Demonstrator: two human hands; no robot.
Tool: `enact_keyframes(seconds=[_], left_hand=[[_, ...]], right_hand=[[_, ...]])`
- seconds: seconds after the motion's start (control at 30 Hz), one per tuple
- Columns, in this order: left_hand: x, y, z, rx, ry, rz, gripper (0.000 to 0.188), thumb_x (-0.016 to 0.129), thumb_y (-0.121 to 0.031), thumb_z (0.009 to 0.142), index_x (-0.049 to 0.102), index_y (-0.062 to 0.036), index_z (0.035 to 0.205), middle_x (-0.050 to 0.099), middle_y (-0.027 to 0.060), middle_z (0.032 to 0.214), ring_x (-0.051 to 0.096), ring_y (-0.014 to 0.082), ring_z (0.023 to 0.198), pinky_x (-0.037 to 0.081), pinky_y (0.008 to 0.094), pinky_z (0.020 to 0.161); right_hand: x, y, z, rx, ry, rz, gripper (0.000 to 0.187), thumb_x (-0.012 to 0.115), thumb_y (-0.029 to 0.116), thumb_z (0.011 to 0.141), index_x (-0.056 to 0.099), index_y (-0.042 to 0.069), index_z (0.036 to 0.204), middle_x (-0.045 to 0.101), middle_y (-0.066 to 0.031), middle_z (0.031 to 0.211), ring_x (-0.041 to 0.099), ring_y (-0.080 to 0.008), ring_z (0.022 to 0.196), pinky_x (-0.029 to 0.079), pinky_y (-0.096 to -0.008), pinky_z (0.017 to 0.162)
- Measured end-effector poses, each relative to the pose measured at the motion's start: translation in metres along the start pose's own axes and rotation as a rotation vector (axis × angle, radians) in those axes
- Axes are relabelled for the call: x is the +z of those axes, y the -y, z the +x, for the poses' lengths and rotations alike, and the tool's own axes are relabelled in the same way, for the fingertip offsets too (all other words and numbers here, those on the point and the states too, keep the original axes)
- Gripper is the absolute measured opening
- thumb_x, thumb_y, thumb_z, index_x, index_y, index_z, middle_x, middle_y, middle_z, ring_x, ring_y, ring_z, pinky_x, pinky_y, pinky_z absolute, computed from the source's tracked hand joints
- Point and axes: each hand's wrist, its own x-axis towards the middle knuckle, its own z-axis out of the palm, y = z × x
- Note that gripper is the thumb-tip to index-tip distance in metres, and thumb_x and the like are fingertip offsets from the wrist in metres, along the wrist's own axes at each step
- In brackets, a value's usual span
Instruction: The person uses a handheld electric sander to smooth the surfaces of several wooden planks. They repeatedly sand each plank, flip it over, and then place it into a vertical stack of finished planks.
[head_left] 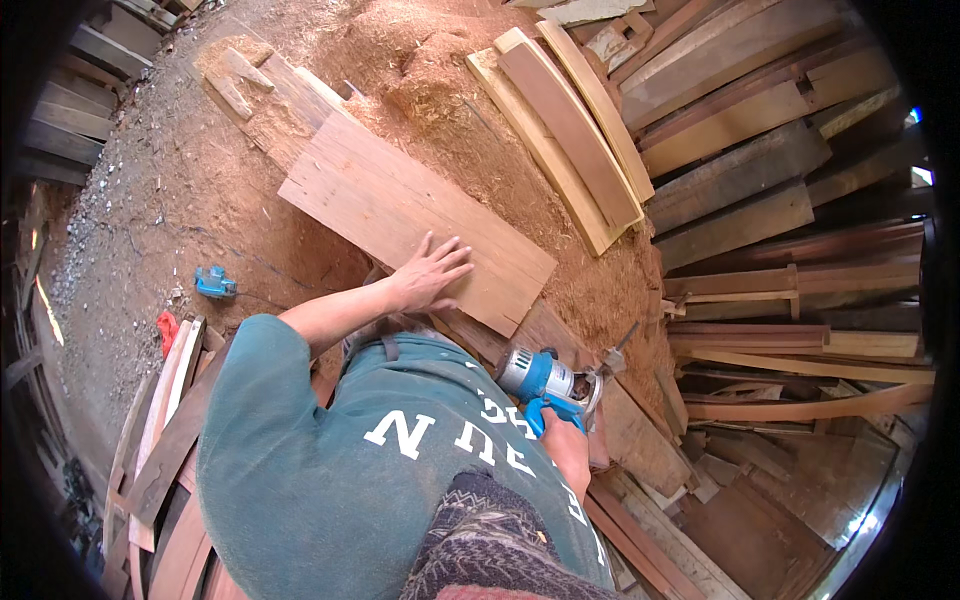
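A wide, flat wooden board (400,195) lies slantwise across a longer plank bench (635,425) in front of me. My left hand (432,275) rests on the board near its close edge, palm down and fingers spread. In my right hand (565,440) is the blue handle of a router (540,375), a blue and silver power tool. It lies on its side over the bench, to the right of the board's near end. Its metal base faces right, and a thin rod sticks out beyond it. Whether its bit turns cannot be seen.
Sawdust (420,75) is heaped behind the board. Curved timber pieces (570,130) lie on it at the back. Stacked planks (740,200) line the right side. Another blue power tool (214,282) sits on the ground at left, with a cord. Loose boards (165,450) lean at lower left.
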Motion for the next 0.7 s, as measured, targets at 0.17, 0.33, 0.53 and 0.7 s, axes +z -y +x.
enact_keyframes(seconds=[0.17,0.33,0.53,0.7], left_hand=[[0.019,0.017,0.103,-0.193,-0.305,0.102,0.064,0.058,-0.045,0.100,0.047,-0.0080,0.151,0.040,0.0162,0.160,0.030,0.0369,0.152,0.016,0.0714,0.122],[0.017,0.029,0.137,-0.321,-0.329,0.050,0.043,0.056,-0.042,0.100,0.064,-0.0090,0.128,0.065,0.0104,0.127,0.052,0.0290,0.132,0.020,0.0658,0.121],[0.029,0.052,0.130,-0.242,-0.466,0.000,0.033,0.056,-0.039,0.100,0.070,-0.0104,0.110,0.067,0.0079,0.110,0.056,0.0260,0.122,0.020,0.0604,0.121],[0.013,0.088,0.119,-0.212,-0.462,0.103,0.034,0.057,-0.042,0.098,0.070,-0.0116,0.108,0.066,0.0083,0.106,0.058,0.0259,0.118,0.020,0.0610,0.120]], right_hand=[[0.003,0.004,0.004,0.054,0.029,-0.002,0.046,0.071,0.039,0.085,0.064,0.007,0.117,0.074,-0.0265,0.100,0.071,-0.0449,0.098,0.053,-0.0557,0.084],[0.007,0.009,0.000,0.102,0.017,0.022,0.042,0.065,0.030,0.089,0.062,0.009,0.125,0.074,-0.0257,0.101,0.071,-0.0454,0.098,0.052,-0.0566,0.084],[0.000,0.018,0.002,0.085,0.023,0.024,0.041,0.066,0.032,0.090,0.062,0.009,0.124,0.074,-0.0264,0.102,0.070,-0.0459,0.100,0.052,-0.0564,0.084],[-0.012,0.033,0.004,0.205,0.042,0.083,0.055,0.073,0.035,0.084,0.060,0.011,0.133,0.074,-0.0273,0.108,0.070,-0.0459,0.104,0.053,-0.0547,0.089]])
